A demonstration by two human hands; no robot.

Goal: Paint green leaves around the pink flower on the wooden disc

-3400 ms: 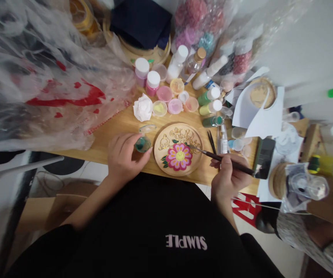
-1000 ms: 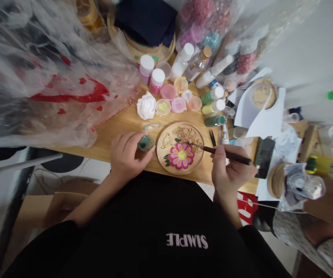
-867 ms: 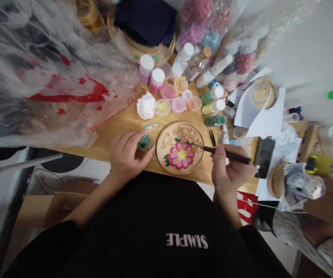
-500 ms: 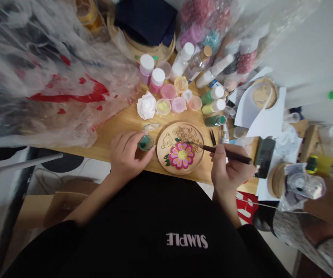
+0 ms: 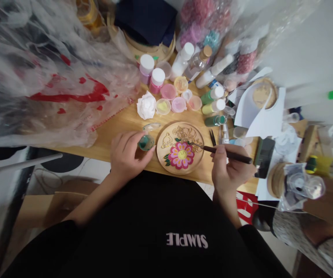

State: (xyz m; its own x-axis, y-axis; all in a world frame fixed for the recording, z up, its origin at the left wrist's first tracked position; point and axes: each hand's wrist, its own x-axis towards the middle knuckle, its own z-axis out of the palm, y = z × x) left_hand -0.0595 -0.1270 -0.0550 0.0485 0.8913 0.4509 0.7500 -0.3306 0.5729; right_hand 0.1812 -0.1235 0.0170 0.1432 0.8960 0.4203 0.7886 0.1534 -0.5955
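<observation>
A round wooden plaque lies on the table in front of me, bearing a pink flower with a yellow centre, dark green leaves and gold outlines. My right hand is closed around a dark-handled paintbrush. Its tip meets the plaque above the flower, near a green leaf. To the left, my left hand holds a small clear cup of green paint between thumb and fingers, close to the plaque's left rim. A clear lid lies just behind the cup.
Open paint cups, capped bottles and crumpled white tissue stand behind the plaque. Black tweezers and green bottles are at its right. Plastic wrapping covers the left side; a black phone-like object lies at right.
</observation>
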